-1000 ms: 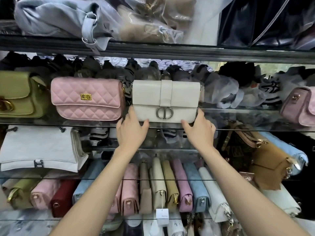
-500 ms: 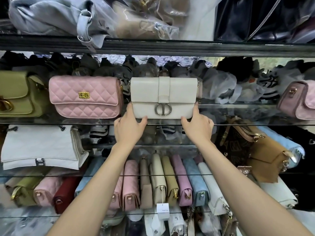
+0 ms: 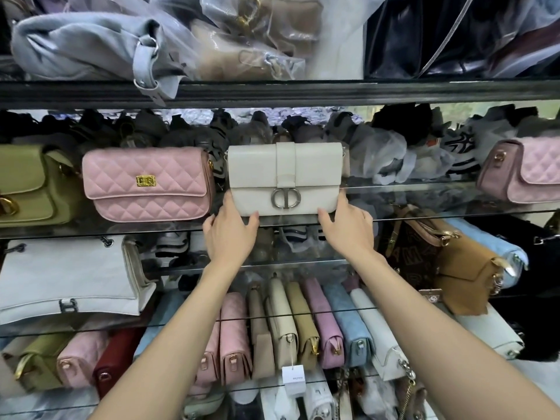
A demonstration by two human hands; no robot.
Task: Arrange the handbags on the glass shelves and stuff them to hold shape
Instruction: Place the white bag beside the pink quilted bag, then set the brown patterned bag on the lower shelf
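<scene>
Standing upright on glass shelf (image 3: 424, 215) — white flap handbag (image 3: 283, 177); lower corners grasped by left hand (image 3: 230, 234) and right hand (image 3: 348, 227), thumbs underneath, fingers curled.

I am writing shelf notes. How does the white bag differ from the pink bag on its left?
The white bag is smooth, while the pink bag is quilted. The white bag has a silver round clasp; the pink bag has a small gold one. The left hand and right hand hold the white bag's lower corners; nothing touches the pink bag. Both stand upright, facing front, on the same glass shelf.
</scene>
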